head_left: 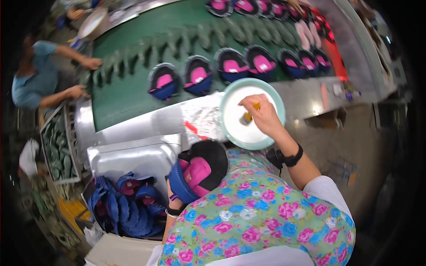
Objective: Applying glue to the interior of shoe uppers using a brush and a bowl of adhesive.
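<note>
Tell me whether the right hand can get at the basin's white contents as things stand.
Very likely yes: the right hand holds a brush over the open pale-green basin, and nothing seems to cover the white contents.

And here's the outfit: a pale green fabric garment printed with flowers (248,217), spreading right across the body, with bright pink roses everywhere, sky-blue blooms bursting between them, white ones dotted about too! Out at the shoulder, a short plain white fabric sleeve (327,195), and there's more white cloth (270,257) curving under the print. The right hand (262,116) is bare, and on its wrist, a broad black band (294,157) carrying a small black rounded device (275,157)! Over to the bare left hand (174,201): another black band (176,211) there!
</note>
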Motion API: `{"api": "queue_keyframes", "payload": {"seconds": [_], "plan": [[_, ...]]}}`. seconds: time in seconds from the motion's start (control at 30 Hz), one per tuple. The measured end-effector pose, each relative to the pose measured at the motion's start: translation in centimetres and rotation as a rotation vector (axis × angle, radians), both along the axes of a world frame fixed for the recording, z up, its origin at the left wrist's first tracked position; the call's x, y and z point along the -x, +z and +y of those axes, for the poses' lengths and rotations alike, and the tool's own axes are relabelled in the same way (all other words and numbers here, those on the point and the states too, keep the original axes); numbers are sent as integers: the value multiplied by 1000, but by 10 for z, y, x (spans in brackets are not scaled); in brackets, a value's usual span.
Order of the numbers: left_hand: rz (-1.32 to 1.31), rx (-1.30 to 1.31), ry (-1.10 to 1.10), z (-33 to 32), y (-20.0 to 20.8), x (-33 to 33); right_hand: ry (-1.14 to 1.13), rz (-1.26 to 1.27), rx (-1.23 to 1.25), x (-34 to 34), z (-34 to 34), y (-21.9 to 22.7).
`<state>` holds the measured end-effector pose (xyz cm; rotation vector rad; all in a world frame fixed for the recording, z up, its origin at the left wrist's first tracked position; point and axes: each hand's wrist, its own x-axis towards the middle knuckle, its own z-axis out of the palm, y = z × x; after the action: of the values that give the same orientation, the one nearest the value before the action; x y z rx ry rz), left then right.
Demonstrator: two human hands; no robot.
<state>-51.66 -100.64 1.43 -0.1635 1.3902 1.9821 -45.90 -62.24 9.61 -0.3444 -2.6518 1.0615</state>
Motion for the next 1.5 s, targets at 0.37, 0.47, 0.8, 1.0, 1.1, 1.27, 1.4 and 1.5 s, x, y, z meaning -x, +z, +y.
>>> {"api": "queue_keyframes", "payload": {"seconds": [0.37, 0.47, 0.8, 1.0, 1.1, 1.27, 1.4, 1.5], "plan": [[-14, 202, -604, 24, -8, -12, -516, -220, 249, -101, 38, -135], [0, 278, -715, 34, -6, -14, -546, -269, 177, -103, 42, -123], [-37, -70, -491, 158, -26, -22, -216, 26, 759, -82, 32, -4], [-49, -121, -407, 168, -17, -24, -574, -78, 469, -98, 46, -45], [-28, -156, -321, 167, -20, -18, -596, -137, 421, -104, 36, -48], [232, -33, -296, 175, -21, -4, -515, -201, 654, -96, 13, -13], [304, -8, -180, 163, -32, 5, -403, -146, 827, -95, 3, 19], [138, -99, -119, 155, -43, 11, -345, -181, 755, -92, 7, 15]]}}
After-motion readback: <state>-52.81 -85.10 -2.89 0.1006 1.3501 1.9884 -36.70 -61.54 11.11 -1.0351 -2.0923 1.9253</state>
